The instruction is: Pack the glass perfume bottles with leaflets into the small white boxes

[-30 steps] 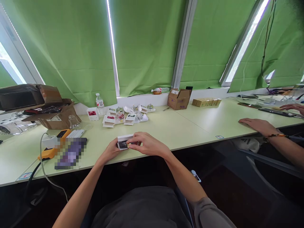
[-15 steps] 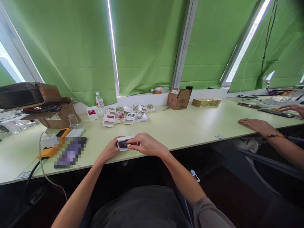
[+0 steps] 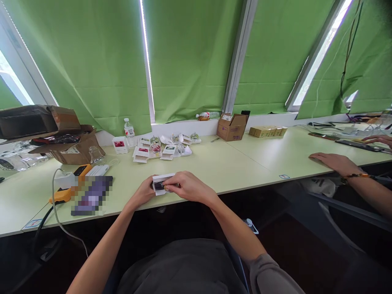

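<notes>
While the left hand (image 3: 143, 193) grasps a white carton (image 3: 161, 178) and the right hand (image 3: 190, 186) pinches a gold-coloured piece (image 3: 166, 188) at its opening, slack fingertips could drop the piece.

The right hand (image 3: 190, 186) pinches close beside the curled left hand (image 3: 143, 194).
</notes>
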`<move>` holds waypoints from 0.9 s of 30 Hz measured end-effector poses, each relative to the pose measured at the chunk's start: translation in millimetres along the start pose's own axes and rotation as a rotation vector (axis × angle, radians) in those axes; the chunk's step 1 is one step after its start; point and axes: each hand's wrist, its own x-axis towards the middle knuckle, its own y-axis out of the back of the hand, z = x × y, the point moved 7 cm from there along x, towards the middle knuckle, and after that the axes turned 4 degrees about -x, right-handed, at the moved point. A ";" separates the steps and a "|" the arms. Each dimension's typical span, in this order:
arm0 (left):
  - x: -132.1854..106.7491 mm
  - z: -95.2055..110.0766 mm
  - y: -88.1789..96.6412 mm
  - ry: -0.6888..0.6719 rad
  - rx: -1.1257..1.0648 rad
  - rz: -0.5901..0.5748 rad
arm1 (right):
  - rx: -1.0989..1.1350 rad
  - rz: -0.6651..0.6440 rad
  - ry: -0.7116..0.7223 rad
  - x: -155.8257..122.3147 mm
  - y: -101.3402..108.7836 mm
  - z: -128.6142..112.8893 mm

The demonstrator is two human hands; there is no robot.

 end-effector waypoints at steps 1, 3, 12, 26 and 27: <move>-0.1 0.4 0.0 -0.001 0.003 0.001 | -0.001 0.000 0.005 0.2 -0.2 -0.5; 0.0 0.4 -0.5 -0.001 0.008 -0.005 | -0.004 -0.001 0.013 0.7 -0.8 -1.3; 0.6 -5.6 1.2 0.000 0.012 0.008 | -0.019 0.003 0.017 2.7 -4.6 3.2; -0.3 -8.7 0.9 0.022 -0.007 0.014 | -0.047 0.005 -0.007 5.0 -8.9 7.6; -0.3 -8.3 1.0 0.020 -0.006 0.013 | -0.050 0.007 -0.007 5.0 -8.9 7.5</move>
